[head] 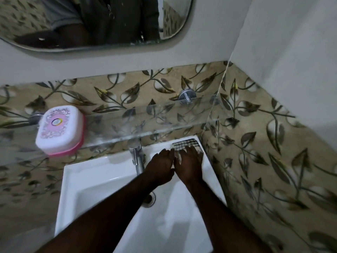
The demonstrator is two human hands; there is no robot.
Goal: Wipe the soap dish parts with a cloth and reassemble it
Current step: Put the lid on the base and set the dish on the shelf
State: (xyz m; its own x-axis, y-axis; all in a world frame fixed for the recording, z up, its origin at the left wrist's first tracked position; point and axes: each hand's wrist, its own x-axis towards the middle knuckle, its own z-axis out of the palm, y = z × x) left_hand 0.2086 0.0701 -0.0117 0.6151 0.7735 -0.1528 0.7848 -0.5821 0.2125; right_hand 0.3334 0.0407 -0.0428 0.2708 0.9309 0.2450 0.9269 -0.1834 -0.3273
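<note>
A closed soap dish (61,129) with a white patterned lid and a pink base sits on the left end of a glass shelf (145,123). A checked cloth (187,144) lies on the back right corner of the white sink (94,179). My right hand (190,162) rests flat on the cloth with fingers spread. My left hand (161,167) lies beside it, its fingertips at the cloth's left edge. Neither hand has lifted the cloth.
A chrome tap (135,156) stands at the sink's back, just left of my left hand. The drain (150,199) is mid-basin. A leaf-patterned tiled wall (264,152) closes in on the right. A mirror (91,21) hangs above.
</note>
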